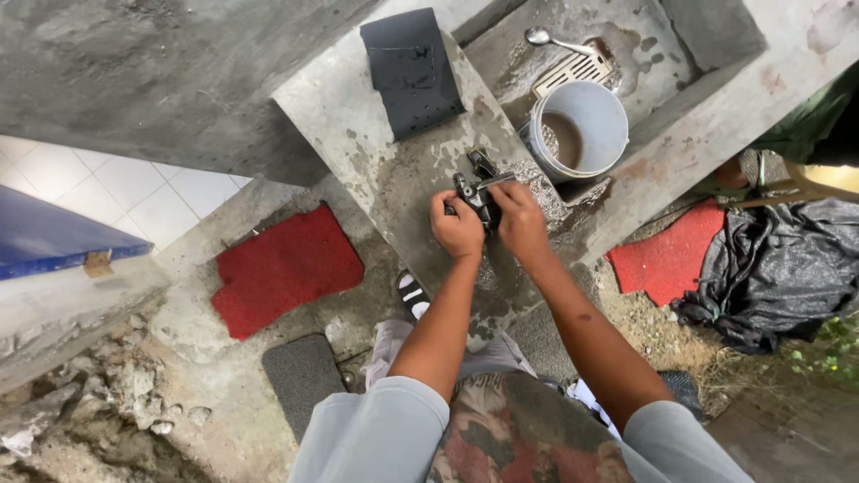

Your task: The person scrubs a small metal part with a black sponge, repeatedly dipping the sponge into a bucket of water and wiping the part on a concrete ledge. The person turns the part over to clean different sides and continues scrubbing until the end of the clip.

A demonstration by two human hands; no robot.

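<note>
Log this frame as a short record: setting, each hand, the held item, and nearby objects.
setting: concrete wash slab beside a basin
left hand: grips the dark metal part
right hand: grips the same part
part: held just over the wet slab
bucket: white, in the basin
spoon: by the drain grate
dark sheet: on the slab

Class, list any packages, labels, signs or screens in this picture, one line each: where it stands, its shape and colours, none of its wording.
None of these show.
Closest thing: a round white bucket, open-topped and unlabelled, standing in the concrete basin beyond both hands.
Left hand and right hand hold a small dark metal part, which bears no visible label.
</note>
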